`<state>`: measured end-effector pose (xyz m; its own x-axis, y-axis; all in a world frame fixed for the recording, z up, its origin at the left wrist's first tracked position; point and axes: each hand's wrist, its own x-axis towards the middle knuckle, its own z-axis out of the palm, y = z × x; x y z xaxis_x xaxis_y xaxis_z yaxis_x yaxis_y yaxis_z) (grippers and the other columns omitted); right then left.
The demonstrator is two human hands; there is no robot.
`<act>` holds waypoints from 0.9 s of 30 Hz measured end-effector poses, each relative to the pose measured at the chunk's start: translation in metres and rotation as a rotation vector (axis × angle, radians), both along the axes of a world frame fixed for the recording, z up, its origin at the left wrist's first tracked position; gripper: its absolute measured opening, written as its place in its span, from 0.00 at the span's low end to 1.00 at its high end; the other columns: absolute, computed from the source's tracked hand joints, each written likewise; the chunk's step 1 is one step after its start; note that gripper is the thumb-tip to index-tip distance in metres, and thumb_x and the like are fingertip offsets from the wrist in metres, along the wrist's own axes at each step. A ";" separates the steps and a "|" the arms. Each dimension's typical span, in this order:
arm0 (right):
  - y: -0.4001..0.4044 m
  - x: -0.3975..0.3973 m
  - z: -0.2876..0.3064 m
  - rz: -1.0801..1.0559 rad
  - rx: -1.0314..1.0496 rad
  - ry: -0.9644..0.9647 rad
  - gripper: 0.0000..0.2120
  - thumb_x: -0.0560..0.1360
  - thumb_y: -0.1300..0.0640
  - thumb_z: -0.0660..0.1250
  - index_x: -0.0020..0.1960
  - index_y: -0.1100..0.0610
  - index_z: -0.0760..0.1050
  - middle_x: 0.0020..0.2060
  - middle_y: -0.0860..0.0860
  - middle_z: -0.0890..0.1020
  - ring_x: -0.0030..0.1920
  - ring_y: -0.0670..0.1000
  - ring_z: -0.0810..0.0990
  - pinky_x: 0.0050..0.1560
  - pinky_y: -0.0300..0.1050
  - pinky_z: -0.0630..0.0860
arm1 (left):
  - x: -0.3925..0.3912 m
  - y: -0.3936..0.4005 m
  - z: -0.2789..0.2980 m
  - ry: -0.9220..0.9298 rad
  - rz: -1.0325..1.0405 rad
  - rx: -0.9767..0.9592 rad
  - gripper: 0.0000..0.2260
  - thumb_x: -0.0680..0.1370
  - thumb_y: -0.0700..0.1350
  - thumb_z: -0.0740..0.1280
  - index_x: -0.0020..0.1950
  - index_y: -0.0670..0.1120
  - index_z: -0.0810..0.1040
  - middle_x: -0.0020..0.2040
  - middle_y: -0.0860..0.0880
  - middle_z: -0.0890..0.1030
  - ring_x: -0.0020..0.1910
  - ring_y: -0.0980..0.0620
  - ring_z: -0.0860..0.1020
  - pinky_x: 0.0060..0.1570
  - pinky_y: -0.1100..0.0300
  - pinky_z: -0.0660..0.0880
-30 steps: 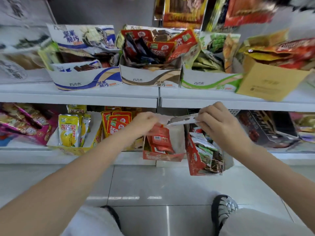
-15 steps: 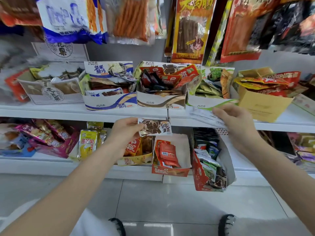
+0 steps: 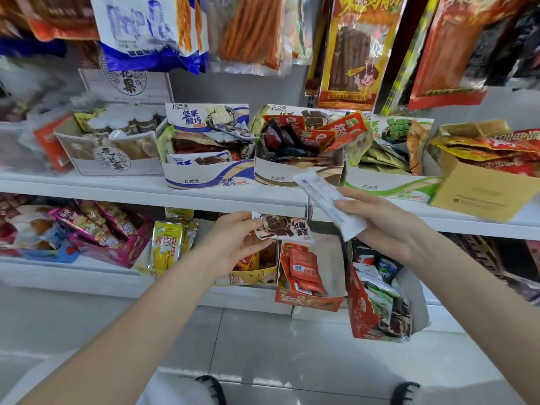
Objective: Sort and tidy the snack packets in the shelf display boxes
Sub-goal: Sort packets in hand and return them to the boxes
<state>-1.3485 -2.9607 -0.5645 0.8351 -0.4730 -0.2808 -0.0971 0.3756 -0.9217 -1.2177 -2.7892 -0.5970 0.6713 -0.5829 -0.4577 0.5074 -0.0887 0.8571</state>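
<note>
Plainly each hand carries one packet. The left hand (image 3: 233,238) pinches the chocolate packet (image 3: 282,228) by its left edge, fingers (image 3: 248,217) clamped; the right hand (image 3: 380,226) grips the white packet (image 3: 324,200), back side up, across its lower half. Both look light, thin, crinkly and slippery, so an edge pinch likely suffices. Just above the fingers stand three matching display boxes: blue (image 3: 209,178), brown (image 3: 280,176), green (image 3: 388,185).

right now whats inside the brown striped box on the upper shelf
Red packets and dark wrappers are heaped in the brown striped box; whatever lies beneath them is covered.
</note>
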 end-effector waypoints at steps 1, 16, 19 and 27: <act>0.000 0.002 -0.004 -0.042 -0.135 0.032 0.12 0.69 0.68 0.68 0.50 0.56 0.75 0.48 0.56 0.82 0.44 0.52 0.81 0.40 0.43 0.80 | 0.001 0.001 0.000 0.006 0.003 -0.002 0.10 0.78 0.36 0.63 0.59 0.38 0.75 0.53 0.40 0.80 0.49 0.48 0.80 0.37 0.60 0.81; 0.019 0.012 -0.024 0.261 -1.255 -0.057 0.11 0.71 0.63 0.71 0.42 0.47 0.74 0.66 0.44 0.61 0.60 0.26 0.63 0.52 0.25 0.67 | 0.011 0.019 0.005 0.194 0.019 -0.156 0.15 0.79 0.38 0.61 0.66 0.40 0.68 0.55 0.39 0.79 0.47 0.45 0.81 0.32 0.60 0.79; 0.019 0.009 -0.025 0.296 -1.077 0.038 0.05 0.70 0.56 0.72 0.42 0.47 0.78 0.68 0.45 0.64 0.69 0.36 0.58 0.51 0.34 0.68 | 0.011 0.020 0.005 0.161 0.000 -0.123 0.16 0.79 0.38 0.61 0.66 0.40 0.68 0.56 0.39 0.78 0.48 0.44 0.81 0.33 0.60 0.80; 0.011 0.002 -0.019 0.058 -0.910 0.114 0.20 0.70 0.59 0.73 0.58 0.48 0.72 0.60 0.46 0.72 0.60 0.46 0.70 0.56 0.38 0.65 | 0.007 0.021 0.008 0.138 -0.039 -0.163 0.11 0.79 0.38 0.61 0.62 0.41 0.72 0.53 0.41 0.81 0.48 0.45 0.82 0.36 0.57 0.81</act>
